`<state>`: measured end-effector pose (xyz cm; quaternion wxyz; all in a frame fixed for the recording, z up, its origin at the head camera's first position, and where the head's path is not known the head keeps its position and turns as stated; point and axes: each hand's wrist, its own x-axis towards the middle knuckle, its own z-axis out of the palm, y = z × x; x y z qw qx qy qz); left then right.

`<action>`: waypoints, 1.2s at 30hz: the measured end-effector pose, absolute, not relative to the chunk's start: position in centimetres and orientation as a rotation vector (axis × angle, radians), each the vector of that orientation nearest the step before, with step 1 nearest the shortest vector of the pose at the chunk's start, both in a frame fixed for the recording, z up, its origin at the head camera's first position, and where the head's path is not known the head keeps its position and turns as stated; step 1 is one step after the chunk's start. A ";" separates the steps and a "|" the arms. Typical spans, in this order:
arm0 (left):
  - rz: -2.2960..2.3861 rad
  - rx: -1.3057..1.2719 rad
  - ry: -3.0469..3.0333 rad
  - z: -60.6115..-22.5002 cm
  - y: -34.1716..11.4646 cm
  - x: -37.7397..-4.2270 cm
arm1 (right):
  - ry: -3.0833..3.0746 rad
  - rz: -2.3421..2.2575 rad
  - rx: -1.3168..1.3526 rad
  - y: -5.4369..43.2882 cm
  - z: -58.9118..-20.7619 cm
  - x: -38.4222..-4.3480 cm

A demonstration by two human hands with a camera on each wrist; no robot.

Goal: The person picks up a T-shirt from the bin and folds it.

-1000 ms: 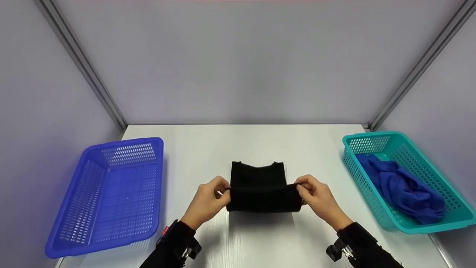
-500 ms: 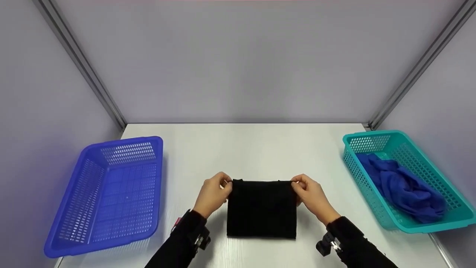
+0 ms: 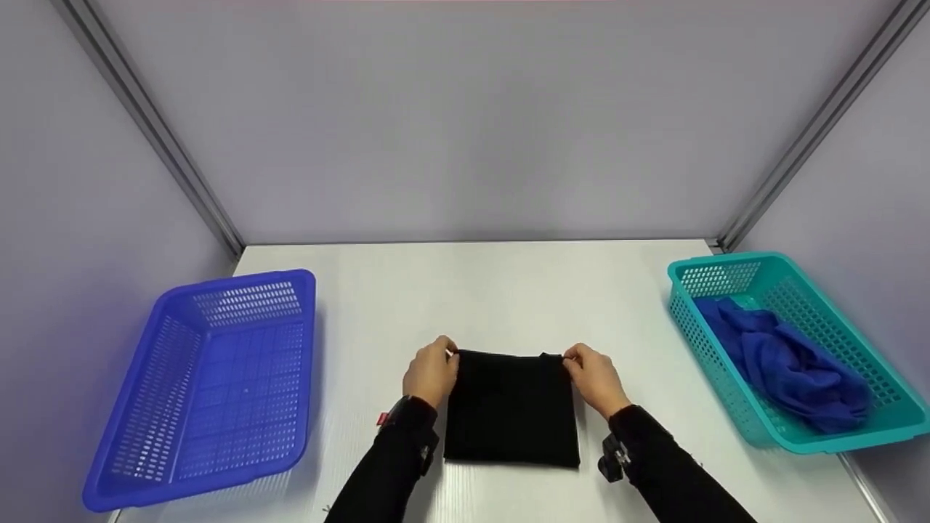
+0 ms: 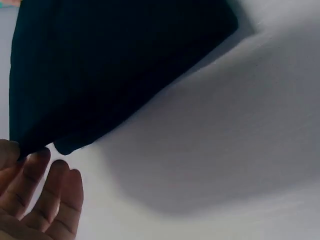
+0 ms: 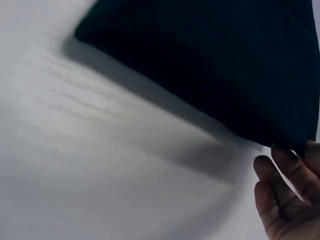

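A folded black shirt [image 3: 512,410] lies as a near square on the white table in the head view. My left hand [image 3: 431,370] pinches its far left corner between thumb and index finger. At the far right corner, my right hand [image 3: 594,378] pinches the fabric the same way. The left wrist view has the shirt [image 4: 100,60] caught at its tip by the left hand [image 4: 42,195], whose other fingers are spread off the cloth. Similarly, the right wrist view has the right hand [image 5: 290,195] gripping a corner of the shirt [image 5: 215,65].
A blue plastic basket [image 3: 311,363] with nothing visible inside stands on the left. On the right, a teal basket [image 3: 857,330] holds a crumpled blue cloth [image 3: 785,363]. Grey panels [image 3: 472,123] wall in the white table [image 3: 472,290] at the back and sides.
The shirt's near part has been folded away over the far part, hiding the neckline, and now lies flat. Both hands carried the edge to the far side and moved slightly closer together.
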<state>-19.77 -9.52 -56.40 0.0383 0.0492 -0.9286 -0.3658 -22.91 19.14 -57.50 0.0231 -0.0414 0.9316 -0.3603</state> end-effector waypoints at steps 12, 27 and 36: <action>-1.202 0.272 -2.930 -58.1 -9.3 -19.3 | 2.804 -1.116 0.030 18.4 -58.8 -22.5; -1.261 0.195 -3.019 -60.4 -10.8 -19.3 | 2.754 -1.202 0.133 19.6 -59.8 -21.8; -1.503 -0.002 -3.204 -58.3 -13.1 -15.2 | 2.577 -1.225 0.201 20.9 -59.8 -17.5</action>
